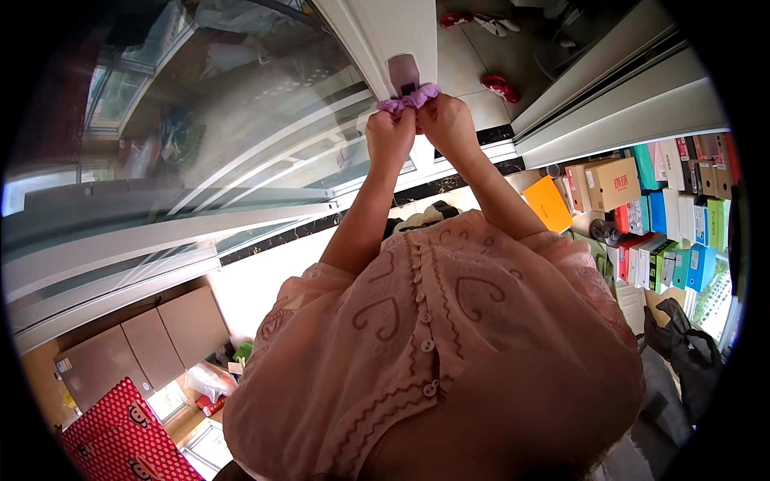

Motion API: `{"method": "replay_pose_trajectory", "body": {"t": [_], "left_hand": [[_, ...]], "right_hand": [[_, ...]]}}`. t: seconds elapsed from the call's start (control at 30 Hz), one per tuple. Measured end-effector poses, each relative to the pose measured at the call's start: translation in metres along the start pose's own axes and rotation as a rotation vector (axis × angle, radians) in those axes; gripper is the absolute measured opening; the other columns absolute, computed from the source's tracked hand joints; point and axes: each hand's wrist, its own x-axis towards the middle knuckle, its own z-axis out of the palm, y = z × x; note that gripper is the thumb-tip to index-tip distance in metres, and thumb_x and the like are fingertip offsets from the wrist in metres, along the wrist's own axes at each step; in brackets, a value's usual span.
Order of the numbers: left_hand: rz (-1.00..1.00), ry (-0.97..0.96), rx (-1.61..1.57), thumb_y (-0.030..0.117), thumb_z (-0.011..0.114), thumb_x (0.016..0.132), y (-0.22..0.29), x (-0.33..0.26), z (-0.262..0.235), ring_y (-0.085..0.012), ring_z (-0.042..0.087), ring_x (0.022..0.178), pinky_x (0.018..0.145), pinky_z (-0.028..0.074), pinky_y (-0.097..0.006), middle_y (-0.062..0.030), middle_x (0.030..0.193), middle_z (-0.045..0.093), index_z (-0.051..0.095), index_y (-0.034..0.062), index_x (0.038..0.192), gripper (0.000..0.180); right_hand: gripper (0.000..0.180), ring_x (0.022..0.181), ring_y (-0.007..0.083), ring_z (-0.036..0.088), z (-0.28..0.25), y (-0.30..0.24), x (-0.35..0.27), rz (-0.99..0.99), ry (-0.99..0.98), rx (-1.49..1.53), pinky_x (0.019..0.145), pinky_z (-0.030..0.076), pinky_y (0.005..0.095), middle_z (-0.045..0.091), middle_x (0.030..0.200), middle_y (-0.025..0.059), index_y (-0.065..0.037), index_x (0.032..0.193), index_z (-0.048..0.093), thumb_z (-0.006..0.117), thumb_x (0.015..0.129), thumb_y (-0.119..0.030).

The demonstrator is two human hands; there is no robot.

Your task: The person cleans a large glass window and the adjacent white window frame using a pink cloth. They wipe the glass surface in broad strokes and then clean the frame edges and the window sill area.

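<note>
A purple gathered fabric band, like a scrunchie [410, 99], is stretched between my two hands. My left hand [390, 132] pinches its left part with the fingers curled in. My right hand [446, 116] grips the right part, its fingers folded round the cloth. Just beyond the band sits a grey recessed handle plate [403, 72] on the white frame of a sliding glass door [365, 48]. The band overlaps the plate's lower end; whether it touches the plate I cannot tell. My fingertips are mostly hidden behind the knuckles.
Left of my arms spreads the reflective door glass [265, 104]. Past the opening, red shoes [499, 86] lie on a tiled floor. Several stacked shoe boxes [613, 184] stand at the right. A brown cabinet [152, 345] and a red dotted cloth [120, 433] are at the lower left.
</note>
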Motion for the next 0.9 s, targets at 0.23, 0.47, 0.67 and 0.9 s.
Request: {"method": "replay_pose_trajectory", "body": {"t": [0.23, 0.47, 0.67, 0.9], "left_hand": [[-0.049, -0.08, 0.022, 0.019, 0.056, 0.081, -0.003, 0.003, 0.004, -0.0208, 0.069, 0.064, 0.063, 0.053, -0.031, -0.0124, 0.065, 0.068, 0.067, -0.0039, 0.072, 0.027], [0.368, 0.1, -0.058, 0.017, 0.058, 0.081, 0.059, -0.001, -0.019, -0.0207, 0.068, 0.059, 0.06, 0.052, -0.03, -0.0131, 0.062, 0.066, 0.065, -0.0054, 0.071, 0.026], [0.374, 0.105, 0.095, 0.018, 0.058, 0.081, 0.058, 0.002, -0.019, -0.0214, 0.068, 0.059, 0.061, 0.052, -0.03, -0.0126, 0.06, 0.065, 0.065, -0.004, 0.07, 0.026], [0.044, -0.128, -0.117, 0.019, 0.057, 0.082, -0.013, 0.022, 0.012, -0.0188, 0.068, 0.058, 0.058, 0.053, -0.03, -0.0108, 0.06, 0.066, 0.066, -0.0032, 0.07, 0.027]], "right_hand": [[0.024, 0.058, 0.0405, 0.059, 0.012, 0.025, -0.003, 0.013, -0.055, 0.012, 0.054, 0.048, 0.0448, 0.058, 0.062, 0.0237, 0.005, 0.067, 0.059, 0.058, 0.077, -0.017], [0.025, 0.056, 0.0377, 0.058, -0.034, -0.046, 0.03, -0.191, 0.209, 0.069, 0.053, 0.047, 0.0446, 0.057, 0.059, 0.0207, 0.0, 0.061, 0.056, 0.059, 0.076, -0.019], [0.024, 0.057, 0.0365, 0.059, -0.034, -0.046, 0.028, -0.203, 0.22, -0.07, 0.052, 0.048, 0.0441, 0.06, 0.063, 0.018, -0.001, 0.064, 0.056, 0.059, 0.078, -0.021], [0.025, 0.061, 0.0406, 0.058, 0.004, 0.024, 0.007, 0.009, -0.038, -0.12, 0.056, 0.048, 0.0454, 0.059, 0.066, 0.023, 0.001, 0.068, 0.06, 0.057, 0.079, -0.021]]}}
